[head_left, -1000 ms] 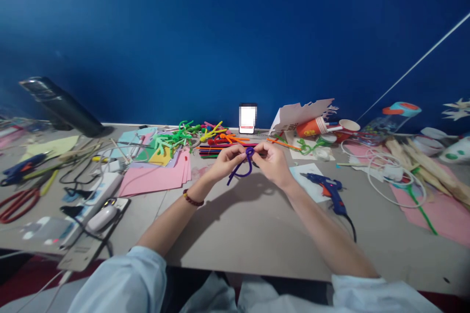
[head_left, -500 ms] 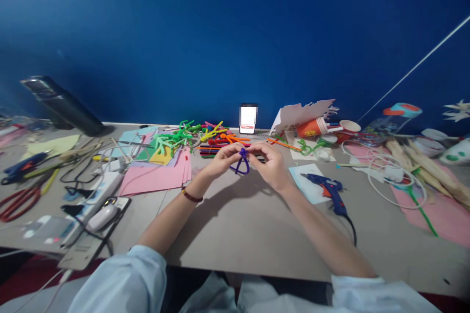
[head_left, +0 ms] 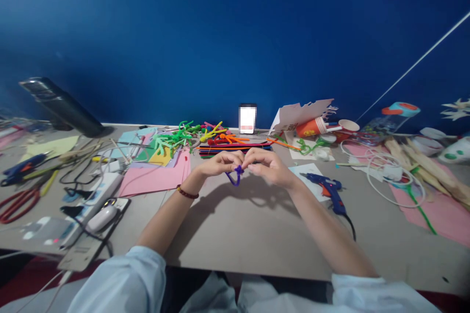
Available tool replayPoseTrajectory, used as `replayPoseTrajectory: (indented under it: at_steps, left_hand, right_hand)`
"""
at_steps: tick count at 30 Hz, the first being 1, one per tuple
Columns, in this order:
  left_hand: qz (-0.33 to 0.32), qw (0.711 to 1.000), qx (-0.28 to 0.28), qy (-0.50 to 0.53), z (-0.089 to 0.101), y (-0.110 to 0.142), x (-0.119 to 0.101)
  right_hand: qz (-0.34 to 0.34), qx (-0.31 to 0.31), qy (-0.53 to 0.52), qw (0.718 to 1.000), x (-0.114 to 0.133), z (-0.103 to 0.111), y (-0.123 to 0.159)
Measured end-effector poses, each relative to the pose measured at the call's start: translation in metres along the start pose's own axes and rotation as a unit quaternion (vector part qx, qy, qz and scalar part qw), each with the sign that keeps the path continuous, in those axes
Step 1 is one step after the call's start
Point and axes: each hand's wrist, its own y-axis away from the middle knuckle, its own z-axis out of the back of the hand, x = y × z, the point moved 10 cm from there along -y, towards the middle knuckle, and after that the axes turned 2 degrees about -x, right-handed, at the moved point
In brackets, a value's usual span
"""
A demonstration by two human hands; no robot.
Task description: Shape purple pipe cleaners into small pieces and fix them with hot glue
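Note:
A bent purple pipe cleaner (head_left: 237,176) hangs between my hands over the middle of the table, with a small knotted cluster at its top right and a loop below. My left hand (head_left: 219,162) is closed, its thumb and fingers pinching the loop's upper part. From the other side my right hand (head_left: 269,166) pinches at the knotted cluster, fingertips close together; part of the pipe cleaner is hidden by the fingers. Behind my hands lies a stack of straight coloured pipe cleaners (head_left: 235,147).
A blue glue gun (head_left: 326,185) rests on pale paper (head_left: 306,183) at the right. Pink paper sheets (head_left: 154,179), a power strip (head_left: 97,200) and red-handled scissors (head_left: 20,205) lie left. A phone (head_left: 247,118) stands against the blue wall. Bent green pipe cleaners (head_left: 172,139) sit behind.
My hands have come slightly lower and nearer with the purple pipe cleaner. It has been turned: the open triangular loop now points down and left, and the knot faces my right fingers.

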Motion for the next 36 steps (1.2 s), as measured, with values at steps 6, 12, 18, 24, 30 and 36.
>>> replayPoseTrajectory:
  at_steps: [6, 12, 18, 24, 30, 36]
  left_hand:
    - [0.009, 1.0, -0.009, 0.022, 0.0, 0.0, 0.006]
    - [0.004, 0.999, -0.009, 0.031, 0.0, 0.0, 0.009]
    - [0.023, 0.989, -0.116, 0.089, 0.01, -0.001, 0.014]
    - [0.066, 0.94, -0.268, 0.202, 0.017, -0.001, 0.017]
    - [0.091, 0.887, -0.377, 0.252, 0.023, 0.009, 0.022]
    - [0.098, 0.873, -0.407, 0.249, 0.023, 0.014, 0.02]
  right_hand:
    - [-0.035, -0.017, -0.011, 0.999, -0.001, -0.003, 0.0]
    - [-0.061, -0.027, -0.02, 0.998, -0.008, -0.006, -0.001]
    - [-0.131, -0.108, -0.114, 0.979, -0.032, 0.012, 0.0]
    - [-0.181, -0.175, -0.208, 0.945, -0.052, 0.025, 0.0]
    - [-0.209, -0.152, -0.202, 0.945, -0.058, 0.015, 0.0]
    - [-0.213, -0.155, -0.224, 0.938, -0.064, 0.008, 0.001]
